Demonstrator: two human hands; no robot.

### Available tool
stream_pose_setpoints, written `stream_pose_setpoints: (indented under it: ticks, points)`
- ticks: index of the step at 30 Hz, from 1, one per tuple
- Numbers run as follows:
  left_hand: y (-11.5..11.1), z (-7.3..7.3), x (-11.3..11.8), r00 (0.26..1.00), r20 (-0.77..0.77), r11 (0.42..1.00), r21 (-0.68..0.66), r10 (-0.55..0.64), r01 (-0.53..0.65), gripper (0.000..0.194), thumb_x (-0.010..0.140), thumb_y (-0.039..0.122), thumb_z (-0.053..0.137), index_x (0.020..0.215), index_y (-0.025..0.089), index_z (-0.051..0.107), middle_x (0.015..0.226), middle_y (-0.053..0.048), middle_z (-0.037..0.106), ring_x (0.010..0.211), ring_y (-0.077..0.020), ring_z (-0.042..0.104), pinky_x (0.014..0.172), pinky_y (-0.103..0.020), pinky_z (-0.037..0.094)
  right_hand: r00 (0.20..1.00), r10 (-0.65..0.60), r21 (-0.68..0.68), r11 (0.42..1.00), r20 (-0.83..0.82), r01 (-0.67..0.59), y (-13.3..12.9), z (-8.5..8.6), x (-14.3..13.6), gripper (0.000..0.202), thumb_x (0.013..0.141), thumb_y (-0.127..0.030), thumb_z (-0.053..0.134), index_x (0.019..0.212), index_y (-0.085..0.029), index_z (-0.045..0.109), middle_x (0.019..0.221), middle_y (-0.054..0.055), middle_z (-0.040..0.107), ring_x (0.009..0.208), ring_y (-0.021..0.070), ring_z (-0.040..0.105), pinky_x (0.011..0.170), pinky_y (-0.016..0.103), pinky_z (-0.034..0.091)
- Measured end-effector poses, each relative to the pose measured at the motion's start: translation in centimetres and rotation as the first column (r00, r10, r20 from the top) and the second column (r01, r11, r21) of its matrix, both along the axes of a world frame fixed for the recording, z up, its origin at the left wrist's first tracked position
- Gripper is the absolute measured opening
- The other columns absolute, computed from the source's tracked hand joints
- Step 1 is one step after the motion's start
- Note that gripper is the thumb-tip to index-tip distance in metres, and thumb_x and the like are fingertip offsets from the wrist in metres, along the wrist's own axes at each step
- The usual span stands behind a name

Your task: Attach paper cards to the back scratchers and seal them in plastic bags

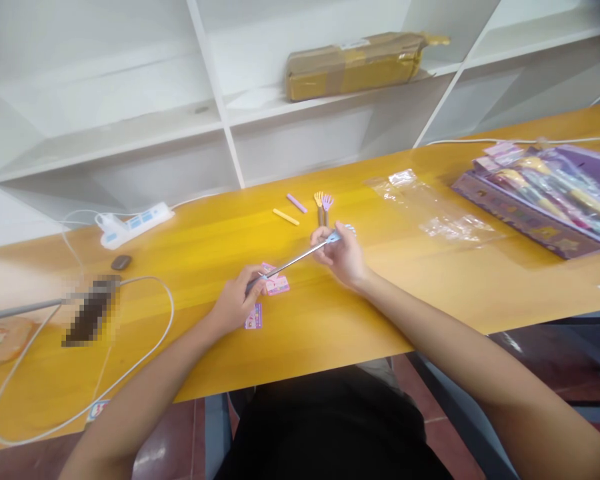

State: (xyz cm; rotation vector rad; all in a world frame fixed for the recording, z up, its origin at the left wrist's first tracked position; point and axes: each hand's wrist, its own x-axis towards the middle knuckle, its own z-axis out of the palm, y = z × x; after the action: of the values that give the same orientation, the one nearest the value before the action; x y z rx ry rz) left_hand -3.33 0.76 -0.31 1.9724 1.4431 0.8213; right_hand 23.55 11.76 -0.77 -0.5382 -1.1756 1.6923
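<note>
A telescopic back scratcher (pixel 300 258) with a pale blue claw head and a drawn-out metal rod slants up to the right above the table. My left hand (pixel 234 299) is closed around its dark handle end. At the other end, my right hand (pixel 349 259) grips it near the blue head. Just beyond that hand lie a yellow back scratcher (pixel 319 201) and a purple back scratcher (pixel 327 203), side by side. Pink printed cards (pixel 278 285) lie below the rod, and a purple card (pixel 255 317) rests by my left wrist.
A purple stick (pixel 297 203) and a yellow stick (pixel 285 217) lie mid-table. Clear plastic wrappers (pixel 455 228) are at right, beside a purple box (pixel 520 223) of packaged items. At left are a power strip (pixel 136 225), a cable (pixel 173 307) and a small dark object (pixel 121 262). A taped parcel (pixel 355 67) sits on the shelf.
</note>
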Motion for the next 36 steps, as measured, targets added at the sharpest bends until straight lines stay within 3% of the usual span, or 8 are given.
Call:
stream_pose_setpoints:
  ticks: [6, 21, 28, 36]
  points:
    - [0.1, -0.2, -0.2, 0.999, -0.041, 1.000, -0.023, -0.002, 0.001, 0.024, 0.106, 0.037, 0.050, 0.126, 0.025, 0.057, 0.094, -0.003, 0.075, 0.082, -0.0205, 0.070, 0.082, -0.036, 0.052, 0.999, -0.036, 0.025, 0.999, 0.033, 0.035, 0.2, -0.4, -0.1, 0.060, 0.089, -0.075, 0.058, 0.079, -0.016, 0.063, 0.054, -0.002, 0.042, 0.043, 0.0081, 0.032, 0.045, 0.024, 0.018]
    - [0.2, -0.3, 0.0, 0.994, -0.107, 0.996, -0.081, 0.026, -0.035, 0.026, 0.106, 0.039, 0.048, 0.128, 0.027, 0.055, 0.118, -0.007, 0.079, 0.111, -0.0292, 0.075, 0.101, -0.046, 0.053, 0.992, -0.054, 0.068, 0.997, 0.111, 0.047, 0.6, -1.5, -0.2, 0.062, 0.091, -0.077, 0.056, 0.078, -0.016, 0.063, 0.058, 0.001, 0.048, 0.047, 0.0100, 0.038, 0.043, 0.022, 0.023]
    - [0.1, -0.3, 0.0, 0.995, -0.102, 0.996, -0.079, 0.020, -0.028, 0.026, 0.106, 0.039, 0.048, 0.128, 0.027, 0.056, 0.121, -0.007, 0.079, 0.112, -0.0299, 0.075, 0.098, -0.046, 0.055, 0.991, -0.050, 0.065, 0.997, 0.125, 0.042, 0.5, -1.6, -0.2, 0.064, 0.092, -0.078, 0.055, 0.078, -0.016, 0.064, 0.058, 0.002, 0.048, 0.047, 0.0101, 0.039, 0.042, 0.022, 0.023]
    - [0.2, -0.1, 0.0, 0.994, -0.110, 0.995, -0.101, 0.014, -0.025, 0.021, 0.107, 0.036, 0.047, 0.125, 0.026, 0.053, 0.102, -0.004, 0.080, 0.102, -0.0272, 0.075, 0.095, -0.043, 0.053, 0.987, -0.014, 0.049, 0.999, 0.160, 0.007, 0.3, -1.5, -0.4, 0.071, 0.090, -0.085, 0.051, 0.080, -0.016, 0.063, 0.055, 0.000, 0.047, 0.043, 0.0098, 0.037, 0.041, 0.024, 0.024]
